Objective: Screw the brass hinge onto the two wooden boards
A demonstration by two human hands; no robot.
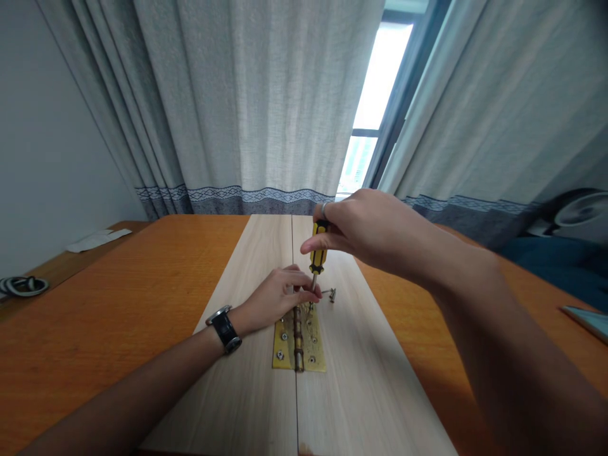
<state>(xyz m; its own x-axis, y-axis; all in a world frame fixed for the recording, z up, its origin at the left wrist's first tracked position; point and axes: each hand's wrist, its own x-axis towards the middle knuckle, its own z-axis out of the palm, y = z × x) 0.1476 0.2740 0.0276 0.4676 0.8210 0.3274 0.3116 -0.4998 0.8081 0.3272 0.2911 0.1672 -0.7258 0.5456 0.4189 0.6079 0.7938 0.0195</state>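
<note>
A brass hinge [299, 339] lies across the seam between two pale wooden boards [247, 380] on an orange table. My right hand [365, 231] is closed round the top of a yellow-and-black screwdriver [318, 253], held upright with its tip down at the hinge's far right corner. My left hand [275, 297], with a black watch on its wrist, rests on the left board and pinches at the screwdriver's tip, fingers together; what they hold is hidden. A loose screw [329, 292] lies on the right board just past the hinge.
The orange table [118, 316] reaches left and right of the boards. White papers [97, 239] and a coiled cable [21, 286] lie at the far left. Grey curtains and a window stand behind. A blue surface and a flat object [586, 320] are at the right.
</note>
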